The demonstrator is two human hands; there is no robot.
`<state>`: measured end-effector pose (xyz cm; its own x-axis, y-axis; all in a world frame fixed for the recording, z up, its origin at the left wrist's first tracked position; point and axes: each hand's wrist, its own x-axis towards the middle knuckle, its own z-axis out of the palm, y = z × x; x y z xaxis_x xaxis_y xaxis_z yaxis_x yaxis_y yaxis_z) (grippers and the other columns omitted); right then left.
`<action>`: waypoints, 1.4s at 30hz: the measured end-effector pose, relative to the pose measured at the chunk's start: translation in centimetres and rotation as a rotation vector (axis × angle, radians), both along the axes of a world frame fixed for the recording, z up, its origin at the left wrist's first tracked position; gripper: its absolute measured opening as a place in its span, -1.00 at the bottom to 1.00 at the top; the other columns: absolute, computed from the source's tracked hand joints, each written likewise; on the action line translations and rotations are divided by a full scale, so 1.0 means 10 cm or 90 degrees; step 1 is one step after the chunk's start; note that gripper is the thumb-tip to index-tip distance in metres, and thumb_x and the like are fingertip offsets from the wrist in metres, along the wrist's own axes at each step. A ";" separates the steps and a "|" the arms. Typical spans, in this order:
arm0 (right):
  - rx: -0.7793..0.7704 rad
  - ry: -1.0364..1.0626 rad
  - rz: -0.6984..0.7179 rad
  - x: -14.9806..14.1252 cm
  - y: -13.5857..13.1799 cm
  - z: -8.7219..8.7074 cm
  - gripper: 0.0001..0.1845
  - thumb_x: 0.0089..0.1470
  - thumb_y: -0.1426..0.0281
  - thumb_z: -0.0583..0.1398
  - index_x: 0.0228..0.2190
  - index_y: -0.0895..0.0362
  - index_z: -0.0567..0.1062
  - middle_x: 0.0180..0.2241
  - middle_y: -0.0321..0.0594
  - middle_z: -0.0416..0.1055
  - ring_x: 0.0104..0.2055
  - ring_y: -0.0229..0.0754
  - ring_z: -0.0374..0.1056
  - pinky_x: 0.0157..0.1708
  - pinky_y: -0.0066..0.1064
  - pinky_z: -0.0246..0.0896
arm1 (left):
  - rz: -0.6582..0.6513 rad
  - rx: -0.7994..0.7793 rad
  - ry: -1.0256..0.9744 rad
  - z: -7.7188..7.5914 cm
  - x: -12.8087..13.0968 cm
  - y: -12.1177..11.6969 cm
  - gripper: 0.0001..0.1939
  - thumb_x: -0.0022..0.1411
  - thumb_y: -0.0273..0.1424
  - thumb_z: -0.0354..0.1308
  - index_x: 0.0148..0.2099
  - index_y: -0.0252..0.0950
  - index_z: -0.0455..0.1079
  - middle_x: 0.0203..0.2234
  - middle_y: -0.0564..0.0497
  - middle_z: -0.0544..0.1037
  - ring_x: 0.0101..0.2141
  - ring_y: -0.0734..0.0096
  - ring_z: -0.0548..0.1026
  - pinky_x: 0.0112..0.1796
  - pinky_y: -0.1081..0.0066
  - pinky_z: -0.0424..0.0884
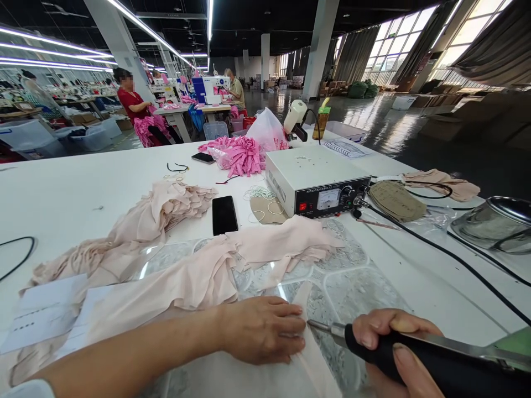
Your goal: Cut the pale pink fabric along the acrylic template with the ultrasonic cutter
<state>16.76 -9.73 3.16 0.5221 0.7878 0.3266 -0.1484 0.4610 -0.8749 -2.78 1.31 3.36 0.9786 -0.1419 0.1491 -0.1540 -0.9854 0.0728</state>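
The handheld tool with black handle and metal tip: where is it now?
In the head view, the black-handled, metal-tipped tool is at lower right, in the right hand, its tip near the left hand.

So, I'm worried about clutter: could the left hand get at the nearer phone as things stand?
Probably yes: the left hand would have to cross the pale fabric, but that lies low, and the phone looks uncovered.
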 end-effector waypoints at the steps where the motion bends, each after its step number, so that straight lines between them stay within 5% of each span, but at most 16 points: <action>1: 0.000 0.000 -0.005 -0.01 0.01 0.01 -0.92 0.06 0.35 0.20 -0.38 0.01 0.35 -0.48 -0.33 0.23 -0.56 -0.25 0.24 -0.58 -0.29 0.32 | 0.001 0.001 0.002 0.00 0.00 0.00 -0.76 0.33 -0.28 0.12 -0.08 -0.35 0.40 -0.10 -0.10 0.49 0.03 0.24 0.38 0.03 0.36 0.32; 29: 0.038 -0.050 -0.053 -0.02 0.14 0.01 -0.91 0.05 0.46 0.17 -0.40 0.06 0.32 -0.50 -0.35 0.31 -0.54 -0.29 0.29 -0.52 -0.39 0.33 | -0.005 -0.023 0.017 0.03 0.01 0.00 -0.77 0.35 -0.31 0.09 -0.07 -0.35 0.38 -0.07 -0.11 0.48 0.05 0.19 0.37 -0.01 0.31 0.33; 34: -0.004 0.063 -0.076 0.01 0.10 0.03 -0.91 -0.04 0.39 0.18 -0.44 0.09 0.32 -0.52 -0.36 0.24 -0.54 -0.29 0.27 -0.50 -0.38 0.30 | 0.012 -0.061 0.019 -0.01 -0.02 -0.01 -0.77 0.37 -0.30 0.04 -0.04 -0.32 0.37 0.02 -0.15 0.44 0.11 0.20 0.33 0.09 0.32 0.29; 38: -0.024 0.204 -0.149 0.11 -0.04 0.00 -0.82 -0.15 0.41 0.20 -0.45 0.07 0.26 -0.46 -0.37 0.17 -0.52 -0.30 0.23 -0.52 -0.38 0.26 | 0.092 -0.101 -0.013 0.05 -0.15 -0.14 -0.70 0.40 -0.28 -0.01 0.07 -0.33 0.32 0.11 -0.17 0.37 0.12 0.14 0.33 0.12 0.24 0.26; 42: -0.018 0.218 -0.177 0.25 -0.21 -0.08 -0.79 -0.17 0.43 0.19 -0.44 0.04 0.24 -0.43 -0.36 0.15 -0.49 -0.28 0.20 -0.54 -0.34 0.25 | 0.328 -0.150 -0.030 0.07 -0.40 -0.45 -0.74 0.38 -0.41 -0.03 0.08 -0.30 0.28 -0.08 -0.14 0.47 -0.12 0.19 0.46 -0.10 0.24 0.42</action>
<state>19.29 -11.78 2.36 0.7902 0.6078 0.0787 -0.3049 0.5011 -0.8099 -6.83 -3.18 4.03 0.9038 0.3951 0.1645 0.3345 -0.8920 0.3042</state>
